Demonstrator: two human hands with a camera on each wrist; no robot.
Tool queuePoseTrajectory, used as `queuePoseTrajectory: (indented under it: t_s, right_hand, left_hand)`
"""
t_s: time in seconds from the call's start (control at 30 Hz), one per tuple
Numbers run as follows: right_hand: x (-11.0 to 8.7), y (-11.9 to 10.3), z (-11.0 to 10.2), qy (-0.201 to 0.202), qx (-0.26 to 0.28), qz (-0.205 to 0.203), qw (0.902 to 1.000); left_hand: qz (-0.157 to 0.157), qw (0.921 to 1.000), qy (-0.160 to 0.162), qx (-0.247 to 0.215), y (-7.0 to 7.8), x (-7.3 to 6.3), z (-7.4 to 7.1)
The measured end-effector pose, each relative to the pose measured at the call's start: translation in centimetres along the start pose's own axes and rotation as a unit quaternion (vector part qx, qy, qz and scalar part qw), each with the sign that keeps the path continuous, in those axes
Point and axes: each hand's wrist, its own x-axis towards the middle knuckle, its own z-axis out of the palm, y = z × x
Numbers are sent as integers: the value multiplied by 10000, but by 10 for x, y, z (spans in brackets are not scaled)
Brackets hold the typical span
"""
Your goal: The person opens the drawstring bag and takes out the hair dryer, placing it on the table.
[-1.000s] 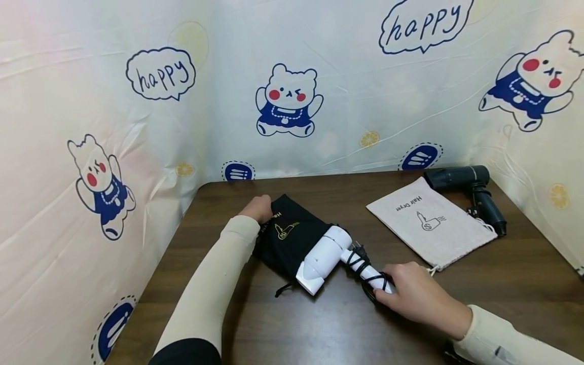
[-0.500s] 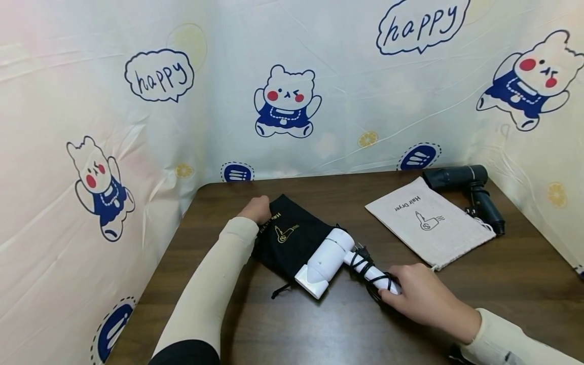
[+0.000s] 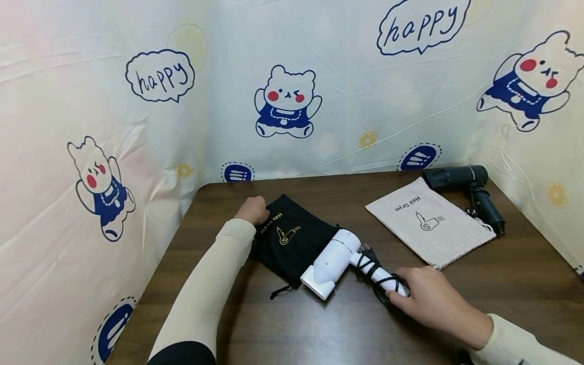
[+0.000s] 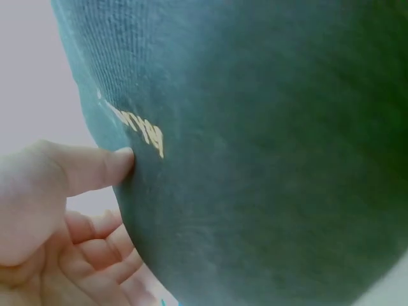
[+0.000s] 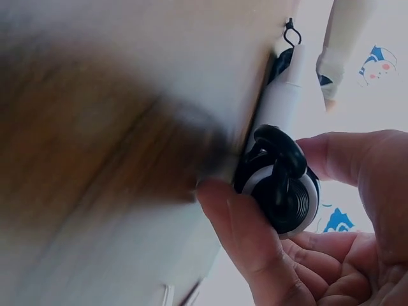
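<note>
A white hair dryer (image 3: 332,263) lies at the table's middle, its barrel beside the mouth of a black drawstring pouch (image 3: 296,238). Black cord (image 3: 375,271) is wound round its handle. With thumb and fingers my right hand (image 3: 435,299) pinches the handle's end, whose round base (image 5: 287,204) faces the right wrist view. My left hand (image 3: 253,210) holds the pouch's far left corner. In the left wrist view the thumb (image 4: 102,169) presses on the black cloth near the gold lettering, and the other fingers are partly hidden behind it.
At the right lies a light grey pouch (image 3: 429,220) printed "Hair Dryer". Behind and beside it rests a black hair dryer (image 3: 461,178). The brown wooden table (image 3: 315,334) is bordered by a printed curtain (image 3: 337,101) at the back and both sides.
The white hair dryer has shifted a little to the right with my right hand, away from the black pouch. My left hand has moved slightly left and still holds the pouch.
</note>
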Motion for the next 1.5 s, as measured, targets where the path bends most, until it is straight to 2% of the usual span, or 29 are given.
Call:
queuePoseTrajectory:
  t_s: [0.13,0.27,0.43,0.67,0.97,1.2,1.5]
  right_hand:
    - [-1,3,-2,-51,8,106,9999]
    - [-3,6,-3,70,-46,107,9999]
    - [-3,10,-6,151,-65,165,9997]
    - [2,14,-10,293,-60,191,9994]
    - [19,14,-14,408,-41,139,9991]
    - [37,16,-10,633,-82,145,9979]
    - [56,16,-3,736,83,186,9971]
  left_hand:
    - [-78,9996,263,-26,-4,-6,-2]
    - [-200,9991,365,-45,-4,-11,-3]
    - [-61,9985,534,78,-3,-15,-2]
    - [194,9976,521,405,-3,-25,5]
    - [383,9961,576,555,-2,-36,11]
    - [439,9958,567,573,0,-40,13]
    - [440,9964,481,537,1,-42,15]
